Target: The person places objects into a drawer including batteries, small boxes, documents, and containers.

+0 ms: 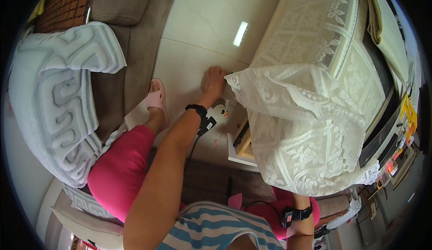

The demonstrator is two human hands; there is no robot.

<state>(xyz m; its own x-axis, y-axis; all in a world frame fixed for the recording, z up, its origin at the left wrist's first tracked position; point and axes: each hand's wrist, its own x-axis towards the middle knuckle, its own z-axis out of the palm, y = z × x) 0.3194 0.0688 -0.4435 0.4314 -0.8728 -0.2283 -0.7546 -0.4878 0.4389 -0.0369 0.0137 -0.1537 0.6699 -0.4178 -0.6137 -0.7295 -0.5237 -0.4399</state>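
My left hand (214,81) reaches low over the tiled floor, its fingers curled beside the hanging corner of a white lace cloth (310,155). Whether they pinch the cloth or a small dark thing at its edge, I cannot make out. The lace is bunched and draped over a piece of furniture. My right forearm (302,232) goes up under the cloth's near edge, so the right hand is hidden. Below the lace, a pale wooden drawer or shelf edge (243,155) shows. Near my left wrist is a small white figure (220,111) with an orange beak.
A brown sofa (130,65) runs along the left, with a white and grey patterned throw (63,101) on it. My foot in a pink slipper (155,97) rests on the tiles. Papers and small colourful items (407,119) lie along the far right.
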